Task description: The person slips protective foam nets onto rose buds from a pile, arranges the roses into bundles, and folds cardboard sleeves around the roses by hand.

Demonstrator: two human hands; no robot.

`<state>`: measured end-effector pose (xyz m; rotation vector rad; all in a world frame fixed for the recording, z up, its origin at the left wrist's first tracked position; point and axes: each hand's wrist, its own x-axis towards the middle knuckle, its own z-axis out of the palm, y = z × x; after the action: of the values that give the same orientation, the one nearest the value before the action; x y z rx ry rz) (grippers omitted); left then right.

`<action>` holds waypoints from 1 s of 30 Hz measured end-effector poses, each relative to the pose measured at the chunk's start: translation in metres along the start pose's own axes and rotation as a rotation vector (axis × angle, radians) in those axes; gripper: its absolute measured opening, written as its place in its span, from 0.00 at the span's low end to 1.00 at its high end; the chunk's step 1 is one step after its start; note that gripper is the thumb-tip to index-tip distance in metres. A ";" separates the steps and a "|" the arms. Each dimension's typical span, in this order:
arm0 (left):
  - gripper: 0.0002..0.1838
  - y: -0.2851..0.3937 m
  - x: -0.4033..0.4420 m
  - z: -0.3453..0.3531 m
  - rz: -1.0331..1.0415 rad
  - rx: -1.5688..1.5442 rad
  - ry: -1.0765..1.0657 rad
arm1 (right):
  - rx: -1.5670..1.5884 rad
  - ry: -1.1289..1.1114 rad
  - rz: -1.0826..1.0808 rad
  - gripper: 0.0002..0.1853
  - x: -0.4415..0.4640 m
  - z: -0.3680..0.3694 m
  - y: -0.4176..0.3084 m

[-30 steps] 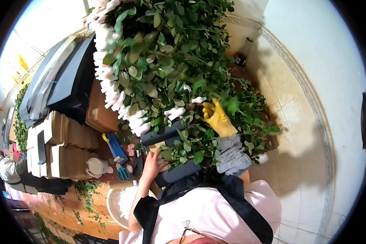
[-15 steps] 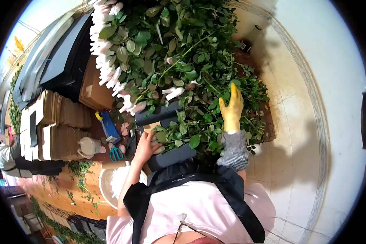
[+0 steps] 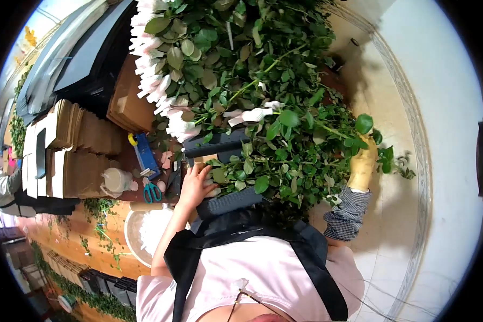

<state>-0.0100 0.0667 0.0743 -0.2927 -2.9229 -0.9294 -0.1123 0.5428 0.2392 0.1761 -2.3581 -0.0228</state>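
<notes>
The right hand (image 3: 363, 160), in a yellow glove, is at the right edge of the greenery with its fingers folded around a leafy stem (image 3: 334, 131); leaves partly cover the fingertips. The stem slants up and left from the glove toward a loose white-wrapped flower head (image 3: 250, 116) on the foliage. Leaves stick out past the glove, above the tiled floor (image 3: 394, 137).

The left hand (image 3: 195, 189) is bare, its fingers spread, and rests at the head end of a smaller leafy bunch (image 3: 260, 169). That bunch lies between a black holder (image 3: 214, 143) and a dark ribbed pad (image 3: 231, 203), the pad being nearer the person's apron.

Beyond is the large flower pile (image 3: 225, 75), its wrapped heads lined up along the left side. Left of the left hand are blue-handled scissors (image 3: 152, 192), a blue tape dispenser (image 3: 145, 155) and a white jug (image 3: 116, 181), beside stacked cardboard (image 3: 83, 174). Below them is a white bucket (image 3: 131, 244). A co-worker (image 3: 4, 185) is at far left.
</notes>
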 end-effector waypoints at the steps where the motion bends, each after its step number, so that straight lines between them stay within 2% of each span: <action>1: 0.34 -0.001 0.001 0.002 0.009 -0.010 -0.015 | 0.136 -0.047 0.065 0.18 -0.004 -0.005 0.004; 3: 0.35 -0.003 0.002 0.003 0.079 0.003 0.011 | 0.440 -0.096 0.210 0.15 -0.005 -0.026 0.001; 4: 0.36 -0.003 0.002 0.004 0.091 0.021 0.011 | 0.596 -0.200 0.450 0.15 -0.005 -0.037 -0.005; 6: 0.35 -0.004 0.002 0.003 0.073 -0.011 -0.009 | 0.520 -0.354 0.307 0.18 0.008 -0.057 -0.029; 8: 0.35 -0.003 -0.001 0.002 0.037 -0.045 -0.034 | 0.878 -0.440 0.067 0.20 0.016 -0.042 -0.058; 9: 0.34 -0.003 -0.002 0.001 0.070 -0.119 -0.027 | 0.784 -0.495 0.161 0.22 -0.024 0.006 -0.044; 10: 0.34 -0.003 -0.002 0.001 0.101 -0.193 -0.021 | 0.667 -0.553 0.007 0.18 -0.013 -0.006 -0.082; 11: 0.34 0.015 -0.003 -0.015 -0.032 -0.175 -0.039 | 0.623 -0.604 -0.081 0.18 -0.044 0.050 -0.076; 12: 0.33 -0.006 -0.003 0.005 -0.020 0.005 -0.168 | 0.523 -0.571 -0.125 0.17 -0.067 0.074 -0.084; 14: 0.33 0.001 0.000 -0.001 0.113 0.124 -0.075 | 0.400 -0.716 -0.170 0.19 -0.094 0.101 -0.091; 16: 0.33 0.007 -0.002 0.000 0.082 0.200 -0.056 | 0.283 -0.772 -0.127 0.19 -0.091 0.095 -0.103; 19: 0.36 0.018 0.006 -0.007 0.042 0.347 -0.108 | 0.297 -0.637 -0.161 0.14 -0.088 0.091 -0.113; 20: 0.34 0.016 0.008 -0.008 0.113 0.387 -0.071 | 0.312 -0.563 -0.166 0.13 -0.087 0.093 -0.112; 21: 0.33 0.018 0.013 -0.013 0.153 0.388 -0.033 | 0.241 -0.616 -0.205 0.09 -0.113 0.119 -0.105; 22: 0.32 0.020 0.015 -0.018 0.192 0.388 0.005 | 0.299 -0.758 -0.181 0.07 -0.167 0.178 -0.080; 23: 0.32 0.006 0.012 -0.006 0.183 0.349 0.006 | 0.290 -0.731 -0.161 0.07 -0.193 0.219 -0.059; 24: 0.32 -0.009 0.010 0.006 0.133 0.287 -0.029 | 0.628 -0.759 -0.037 0.12 -0.206 0.253 -0.040; 26: 0.31 -0.008 0.011 0.002 0.082 0.189 -0.078 | 0.567 -1.126 0.018 0.20 -0.077 0.121 -0.087; 28: 0.31 -0.006 0.007 0.002 0.091 0.180 -0.034 | 0.381 -1.045 0.020 0.20 -0.027 0.095 -0.105; 30: 0.33 -0.010 0.003 0.007 0.101 0.217 0.006 | 0.483 -0.733 -0.051 0.25 0.027 0.074 -0.138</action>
<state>-0.0152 0.0632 0.0632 -0.4173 -2.9363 -0.5925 -0.1663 0.3995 0.1960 0.5364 -3.0493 0.5459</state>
